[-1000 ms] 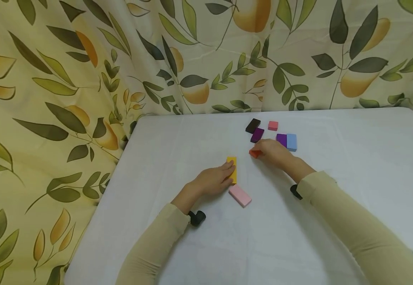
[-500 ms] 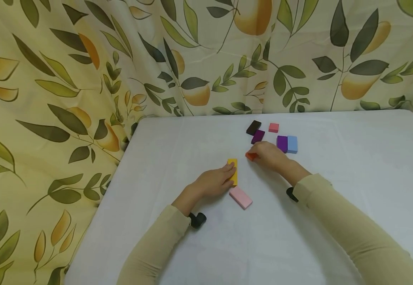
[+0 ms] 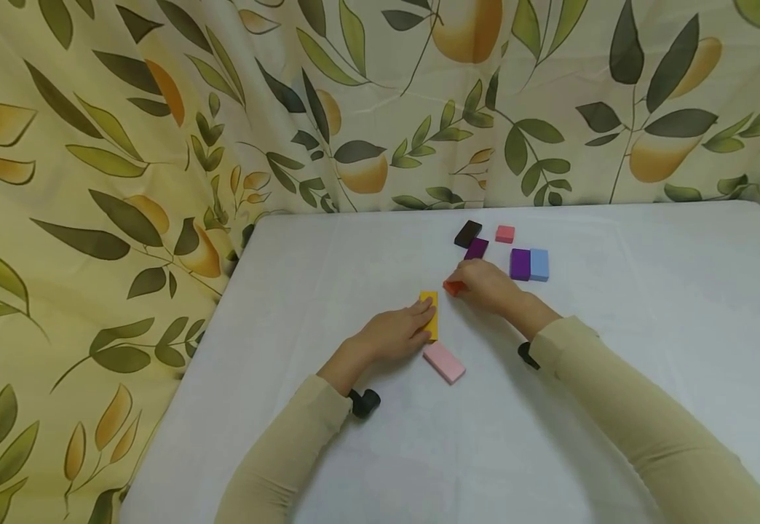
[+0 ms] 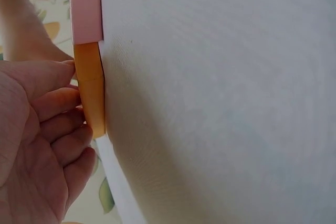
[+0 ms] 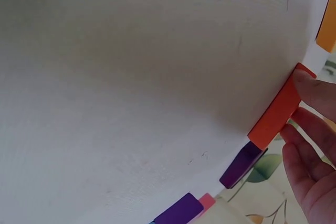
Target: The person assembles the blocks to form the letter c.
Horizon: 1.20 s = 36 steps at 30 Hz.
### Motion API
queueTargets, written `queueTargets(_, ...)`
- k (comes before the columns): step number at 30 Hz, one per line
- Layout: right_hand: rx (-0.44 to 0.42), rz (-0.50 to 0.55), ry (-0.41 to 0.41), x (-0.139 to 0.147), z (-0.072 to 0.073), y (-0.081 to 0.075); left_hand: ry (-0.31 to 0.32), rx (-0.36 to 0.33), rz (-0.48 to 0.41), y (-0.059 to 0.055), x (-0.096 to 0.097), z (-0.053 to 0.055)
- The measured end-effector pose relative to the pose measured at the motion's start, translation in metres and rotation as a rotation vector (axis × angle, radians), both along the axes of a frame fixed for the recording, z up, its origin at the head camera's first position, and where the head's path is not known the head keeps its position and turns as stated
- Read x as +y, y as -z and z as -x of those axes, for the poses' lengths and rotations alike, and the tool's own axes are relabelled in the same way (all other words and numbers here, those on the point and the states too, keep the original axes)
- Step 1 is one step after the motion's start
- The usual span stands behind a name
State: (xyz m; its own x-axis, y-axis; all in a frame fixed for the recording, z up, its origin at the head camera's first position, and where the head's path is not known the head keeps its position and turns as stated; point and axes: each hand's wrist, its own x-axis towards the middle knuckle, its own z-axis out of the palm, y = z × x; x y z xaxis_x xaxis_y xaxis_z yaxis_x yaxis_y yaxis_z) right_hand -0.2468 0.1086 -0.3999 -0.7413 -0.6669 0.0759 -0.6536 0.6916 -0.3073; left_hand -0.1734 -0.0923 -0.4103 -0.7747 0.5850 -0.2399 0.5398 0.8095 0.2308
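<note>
My left hand [image 3: 392, 334] rests on a yellow block [image 3: 429, 335], its fingers laid across the top and the thumb at the near end. A pink block [image 3: 444, 362] lies slanted, its end against the yellow one. In the left wrist view, the fingertips touch the side of the yellow block [image 4: 90, 90]. Between thumb and fingers, my right hand [image 3: 485, 285] pinches an orange-red block [image 5: 278, 111], which stands a short way right of the yellow block's far end. In the head view, most of that block is hidden by the hand.
Beyond the right hand lie a black block [image 3: 468, 233], a dark purple block [image 3: 477, 248] touching it, and a small coral block [image 3: 505, 233]. A violet block [image 3: 520, 264] sits against a light blue block [image 3: 539, 264]. A leaf-print curtain [image 3: 380, 109] hangs behind the white table [image 3: 327, 247].
My right hand has moved left with the orange-red block, bringing it nearer the yellow one and uncovering more of the violet block. The left hand has stayed on the yellow block.
</note>
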Motion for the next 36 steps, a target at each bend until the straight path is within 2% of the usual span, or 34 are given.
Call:
queueTargets(13, -0.002, 0.015, -0.008, -0.009, 0.001, 0.000, 0.006, 0.005, -0.010, 0.001, 0.000, 0.000)
queueTargets(21, 0.006, 0.013, -0.008, -0.012, 0.001, 0.001, -0.005, -0.004, -0.031, -0.002, 0.000, -0.002)
queueTargets(32, -0.011, 0.025, -0.012, -0.018, 0.003, 0.001, 0.008, 0.011, -0.032, 0.002, -0.002, 0.000)
queueTargets(36, 0.010, 0.021, -0.022, -0.019, 0.003, 0.001, 0.009, 0.005, -0.030, 0.002, -0.001, 0.001)
